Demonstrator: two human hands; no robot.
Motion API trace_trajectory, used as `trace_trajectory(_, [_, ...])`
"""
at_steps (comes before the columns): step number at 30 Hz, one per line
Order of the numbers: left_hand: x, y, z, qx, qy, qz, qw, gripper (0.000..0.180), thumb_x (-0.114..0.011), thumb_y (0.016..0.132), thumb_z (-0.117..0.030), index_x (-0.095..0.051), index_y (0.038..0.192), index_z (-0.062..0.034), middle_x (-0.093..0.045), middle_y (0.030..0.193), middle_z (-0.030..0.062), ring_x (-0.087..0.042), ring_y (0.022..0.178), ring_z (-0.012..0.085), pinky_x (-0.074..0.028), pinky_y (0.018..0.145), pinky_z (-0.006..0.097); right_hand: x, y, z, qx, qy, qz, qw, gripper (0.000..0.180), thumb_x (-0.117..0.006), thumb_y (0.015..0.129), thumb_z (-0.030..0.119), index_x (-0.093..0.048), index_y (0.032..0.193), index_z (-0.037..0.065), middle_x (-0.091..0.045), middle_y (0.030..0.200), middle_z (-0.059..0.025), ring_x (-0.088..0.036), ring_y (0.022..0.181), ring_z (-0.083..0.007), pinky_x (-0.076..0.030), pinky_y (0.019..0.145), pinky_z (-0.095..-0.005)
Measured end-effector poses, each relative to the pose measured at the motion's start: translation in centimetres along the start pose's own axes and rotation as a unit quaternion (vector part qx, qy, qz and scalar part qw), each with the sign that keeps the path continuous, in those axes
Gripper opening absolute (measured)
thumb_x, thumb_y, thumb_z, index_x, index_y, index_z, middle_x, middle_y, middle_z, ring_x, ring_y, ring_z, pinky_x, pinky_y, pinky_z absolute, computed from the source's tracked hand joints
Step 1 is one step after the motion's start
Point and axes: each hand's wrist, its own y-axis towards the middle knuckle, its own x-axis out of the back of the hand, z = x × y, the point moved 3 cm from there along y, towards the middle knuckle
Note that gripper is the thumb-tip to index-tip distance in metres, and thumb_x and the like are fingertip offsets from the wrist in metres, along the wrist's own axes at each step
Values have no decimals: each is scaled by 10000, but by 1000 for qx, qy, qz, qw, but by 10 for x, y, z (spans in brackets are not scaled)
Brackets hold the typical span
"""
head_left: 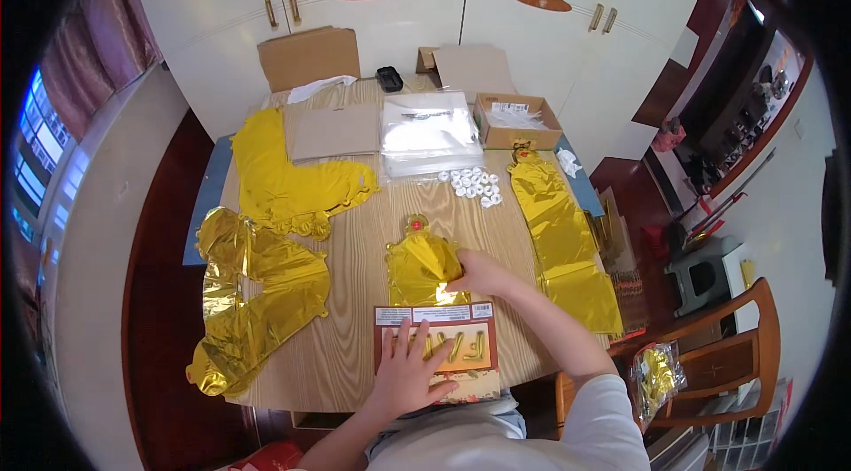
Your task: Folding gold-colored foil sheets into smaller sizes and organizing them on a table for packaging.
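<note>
Left hand [409, 371] lies flat, fingers spread, pressing on a printed card packet [436, 349] at the near table edge; nothing clenched, just palm down holding it in place. Right hand [483, 274] pinches the lower edge of a folded gold foil balloon [419, 265] with a small red-topped valve end, lying just beyond the packet and touching its top edge; looks like the foil is being tucked toward or into the packet, though I can't tell if any of it is inside. Progress, judged: early to middle. This one piece is folded small; the others are not packed. Still loose on the wooden table [355, 241]: a large crumpled gold foil shape [248, 294] at left, another gold foil piece [288, 179] behind it, and a long gold foil strip [563, 241] at right running off the edge. Also there: stack of clear plastic bags [428, 134], a scatter of small white round pieces [474, 185], an open cardboard box [517, 121], flat cardboard sheets [332, 132]. Wooden chair [722, 356] at right with a bagged gold item [656, 375] beside it.
</note>
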Motion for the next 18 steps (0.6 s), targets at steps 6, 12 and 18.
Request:
trace_trajectory(6, [-4,-6,-4,50,6,3,999,721,-560,818,-663,-505,1390,-227,-329,1457,270,-238,1360,522,-181,1079,673,-12,13,14,38,-52,19,998,490,-827,679,238,-612,1020,-41,-654,875,-244,-641,830,-406,-501,742,-443])
trace_trajectory(12, [-7,-13,-7,75,5,0,997,731,-551,816,-674,-504,1391,-226,-320,1463,273,-234,1356,535,-178,1075,680,-22,14,19,27,-83,13,996,442,-825,691,259,-640,967,-30,-661,858,-223,-651,820,-396,-507,730,-432])
trace_trajectory(18, [-4,-13,-9,81,7,8,997,712,-539,831,-671,-509,1388,-227,-320,1461,276,-244,1350,541,-175,1072,687,-25,4,19,35,-41,-38,998,381,-813,716,243,-656,954,-9,-665,863,-205,-661,815,-367,-512,731,-419])
